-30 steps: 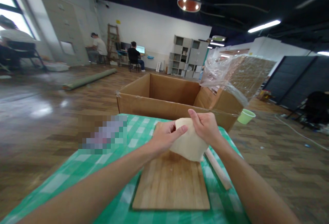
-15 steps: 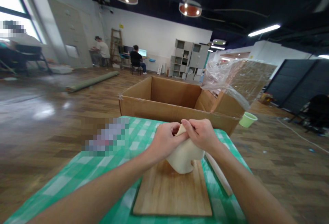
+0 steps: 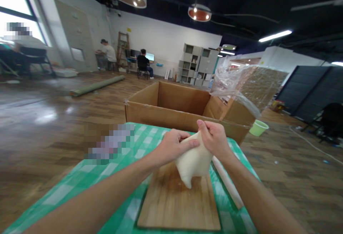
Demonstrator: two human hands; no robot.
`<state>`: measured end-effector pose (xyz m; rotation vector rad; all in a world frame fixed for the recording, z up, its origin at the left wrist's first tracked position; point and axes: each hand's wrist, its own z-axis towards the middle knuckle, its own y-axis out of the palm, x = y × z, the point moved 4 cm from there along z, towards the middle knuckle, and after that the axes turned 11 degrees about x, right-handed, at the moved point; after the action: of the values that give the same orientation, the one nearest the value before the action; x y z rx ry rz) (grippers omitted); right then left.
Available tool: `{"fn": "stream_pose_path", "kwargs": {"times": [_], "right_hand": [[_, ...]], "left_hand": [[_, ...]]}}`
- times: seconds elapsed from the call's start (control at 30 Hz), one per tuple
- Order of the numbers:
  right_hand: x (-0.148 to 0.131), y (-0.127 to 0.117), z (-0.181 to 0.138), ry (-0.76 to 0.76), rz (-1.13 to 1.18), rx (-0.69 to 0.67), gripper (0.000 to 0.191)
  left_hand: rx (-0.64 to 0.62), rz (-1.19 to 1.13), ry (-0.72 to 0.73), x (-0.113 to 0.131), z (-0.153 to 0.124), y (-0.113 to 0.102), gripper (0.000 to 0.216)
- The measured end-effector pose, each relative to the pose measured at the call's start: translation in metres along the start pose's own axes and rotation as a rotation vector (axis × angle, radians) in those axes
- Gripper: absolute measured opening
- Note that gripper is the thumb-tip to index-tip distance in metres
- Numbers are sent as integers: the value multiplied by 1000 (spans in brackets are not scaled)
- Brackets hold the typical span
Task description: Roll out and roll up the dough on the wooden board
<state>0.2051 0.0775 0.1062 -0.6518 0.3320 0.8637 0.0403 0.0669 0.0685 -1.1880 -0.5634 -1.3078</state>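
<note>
A pale, soft sheet of dough point(image 3: 194, 162) hangs between my two hands over a wooden cutting board point(image 3: 179, 205). My left hand point(image 3: 174, 144) is closed on its upper left edge, thumb on the near side. Higher up, my right hand point(image 3: 214, 137) pinches the top right corner. The dough droops in folds, with one pointed tip low over the board; whether that tip touches the wood I cannot tell. Beside the board on the right lies a rolling pin point(image 3: 227, 184), partly hidden by my right forearm.
Green-and-white checked cloth point(image 3: 144, 142) covers the table. A blurred-out item point(image 3: 112, 142) lies at its left edge. Beyond stands a big open cardboard box point(image 3: 166, 114), with plastic-wrapped cardboard point(image 3: 257, 83) and a light green bucket point(image 3: 258, 128) to its right. Several people sit farther back.
My right hand has risen slightly and moved right, away from the left, stretching the dough's top edge between them. The dough's lower edge has changed from rounded to a hanging point.
</note>
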Motion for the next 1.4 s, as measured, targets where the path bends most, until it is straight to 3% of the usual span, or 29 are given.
{"fn": "stream_pose_path", "kwargs": {"times": [0.1,0.23,0.33,0.5,0.6,0.73,0.9,1.0,1.1,1.17,1.27,1.33,1.4], "right_hand": [[2,-2,1,35,54,68,48],[-11,0,-3,-129,83,-52,32],[-14,3,-7,-291,-33,-83,43],[-9,-1,-8,-413,-133,83,56],[-10,-3,-6,-413,-176,77,59],[-14,3,-8,-379,-221,-92,56],[-22,-6,-6,-375,-190,32,65],[-24,-16,-1,-285,-108,117,65],[-14,-23,7,-140,-78,206,66],[2,-23,11,-36,-123,201,68],[31,-14,13,144,-196,126,70],[49,-4,10,325,-96,64,69],[62,11,2,566,163,-17,65]], "left_hand": [[-47,-103,-5,3,2,-5,48],[-1,-158,5,10,4,-18,46],[13,-155,-1,12,6,-24,45],[-15,-89,42,15,6,-24,44],[-12,-87,48,16,5,-24,43],[-20,-92,59,22,5,-29,42],[44,-79,6,19,10,-41,37],[91,-436,-128,0,8,-37,44],[-3,-829,-276,-23,-1,-9,68],[-74,-883,-366,-35,-9,14,70],[7,-846,-420,-44,-14,35,67],[123,-805,-412,-45,-13,37,66],[205,-774,-400,-41,-11,33,66]]}}
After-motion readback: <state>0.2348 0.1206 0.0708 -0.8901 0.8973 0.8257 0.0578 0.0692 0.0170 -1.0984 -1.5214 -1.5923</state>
